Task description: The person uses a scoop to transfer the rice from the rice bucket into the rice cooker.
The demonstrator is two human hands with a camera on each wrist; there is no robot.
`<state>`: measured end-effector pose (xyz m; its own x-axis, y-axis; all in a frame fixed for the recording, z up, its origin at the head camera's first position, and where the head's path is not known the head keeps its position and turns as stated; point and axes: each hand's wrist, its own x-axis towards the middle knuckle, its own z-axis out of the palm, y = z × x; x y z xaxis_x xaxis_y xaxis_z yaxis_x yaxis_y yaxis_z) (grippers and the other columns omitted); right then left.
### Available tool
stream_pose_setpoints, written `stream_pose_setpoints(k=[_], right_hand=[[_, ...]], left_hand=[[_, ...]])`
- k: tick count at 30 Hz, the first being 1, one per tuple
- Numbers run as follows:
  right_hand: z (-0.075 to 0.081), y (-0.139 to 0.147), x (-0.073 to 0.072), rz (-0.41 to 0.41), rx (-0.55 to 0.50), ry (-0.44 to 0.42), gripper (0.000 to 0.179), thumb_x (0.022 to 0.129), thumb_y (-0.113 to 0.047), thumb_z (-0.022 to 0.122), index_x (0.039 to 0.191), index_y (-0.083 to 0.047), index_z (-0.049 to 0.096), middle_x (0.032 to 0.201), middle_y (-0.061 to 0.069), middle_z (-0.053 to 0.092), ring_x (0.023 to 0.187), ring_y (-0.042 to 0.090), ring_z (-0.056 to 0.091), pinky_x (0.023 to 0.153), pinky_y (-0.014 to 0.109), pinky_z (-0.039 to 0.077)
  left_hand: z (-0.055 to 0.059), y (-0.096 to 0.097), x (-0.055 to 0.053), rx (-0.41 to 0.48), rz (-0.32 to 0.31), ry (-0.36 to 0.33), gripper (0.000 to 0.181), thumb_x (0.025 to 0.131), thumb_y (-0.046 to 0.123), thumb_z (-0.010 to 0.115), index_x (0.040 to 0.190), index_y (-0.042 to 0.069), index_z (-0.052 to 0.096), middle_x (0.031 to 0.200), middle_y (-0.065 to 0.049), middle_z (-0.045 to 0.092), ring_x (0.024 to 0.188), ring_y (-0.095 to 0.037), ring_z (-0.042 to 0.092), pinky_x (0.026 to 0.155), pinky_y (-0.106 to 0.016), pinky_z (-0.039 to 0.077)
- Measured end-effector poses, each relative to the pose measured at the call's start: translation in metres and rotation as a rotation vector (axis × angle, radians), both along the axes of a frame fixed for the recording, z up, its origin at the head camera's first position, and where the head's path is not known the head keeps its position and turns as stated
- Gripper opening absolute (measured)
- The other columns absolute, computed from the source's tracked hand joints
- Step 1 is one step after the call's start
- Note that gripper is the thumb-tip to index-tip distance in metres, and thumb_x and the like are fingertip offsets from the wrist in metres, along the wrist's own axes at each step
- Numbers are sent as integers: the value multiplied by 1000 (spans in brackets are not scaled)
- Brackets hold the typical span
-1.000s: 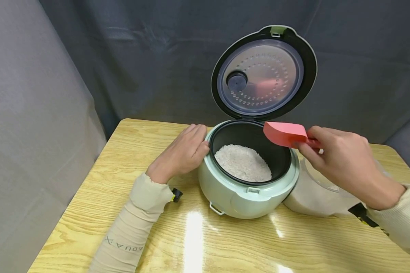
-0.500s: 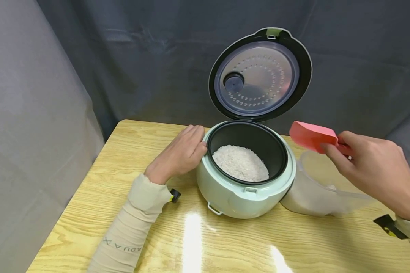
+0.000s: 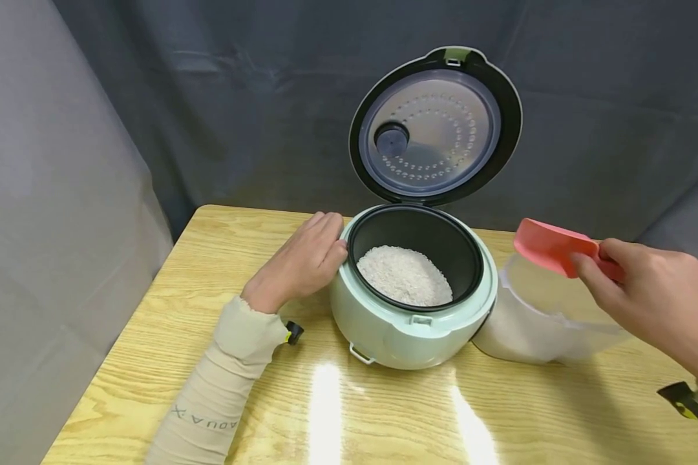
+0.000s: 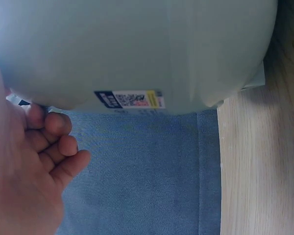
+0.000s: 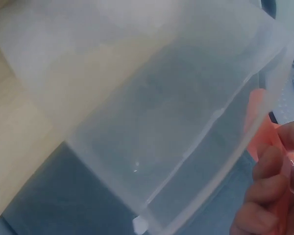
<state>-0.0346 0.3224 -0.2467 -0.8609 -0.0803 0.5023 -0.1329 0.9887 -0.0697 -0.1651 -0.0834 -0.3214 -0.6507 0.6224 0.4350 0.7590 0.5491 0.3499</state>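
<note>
The mint-green rice cooker stands with its lid raised, and white rice lies in its dark inner pot. My left hand holds the cooker's left rim. In the left wrist view the left hand's fingers curl close beside the cooker's side, partly hidden by it. My right hand grips a pink scoop by its handle, the bowl above a translucent container. In the right wrist view the scoop shows partly through the container's wall.
The wooden table carries the cooker, with the container close against its right side. A dark blue-grey curtain hangs behind the table, and a light grey one at the left.
My right hand has carried the scoop from over the cooker's pot rightward to above the translucent container. The left hand stays at the cooker's rim.
</note>
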Motion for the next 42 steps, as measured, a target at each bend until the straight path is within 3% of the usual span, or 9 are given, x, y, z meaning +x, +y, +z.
stream_pose_setpoints(k=[8, 29, 42], right_hand=[[-5, 15, 6, -68, 15, -99, 36, 91, -28, 57, 61, -19, 39, 52, -5, 32, 46, 11, 24, 52, 30, 19], [-12, 25, 10, -76, 115, -249, 36, 84, -23, 57, 61, -19, 30, 55, -7, 25, 53, 11, 22, 55, 29, 16], [-16, 34, -3, -31, 204, -401, 40, 88, -26, 65, 60, -21, 36, 56, -8, 32, 53, 9, 28, 53, 28, 20]], left_hand=[[0, 0, 0, 5, 0, -1, 19, 97, 22, 32, 87, 9, 42, 82, -5, 39, 81, -22, 37, 79, -31, 32], [-1, 0, 0, 3, 1, 8, 20, 98, 22, 32, 87, 9, 42, 82, -5, 39, 81, -22, 37, 78, -31, 32], [-1, 0, -1, 3, -4, -9, 20, 97, 23, 32, 87, 9, 42, 82, -5, 39, 81, -22, 37, 78, -31, 32]])
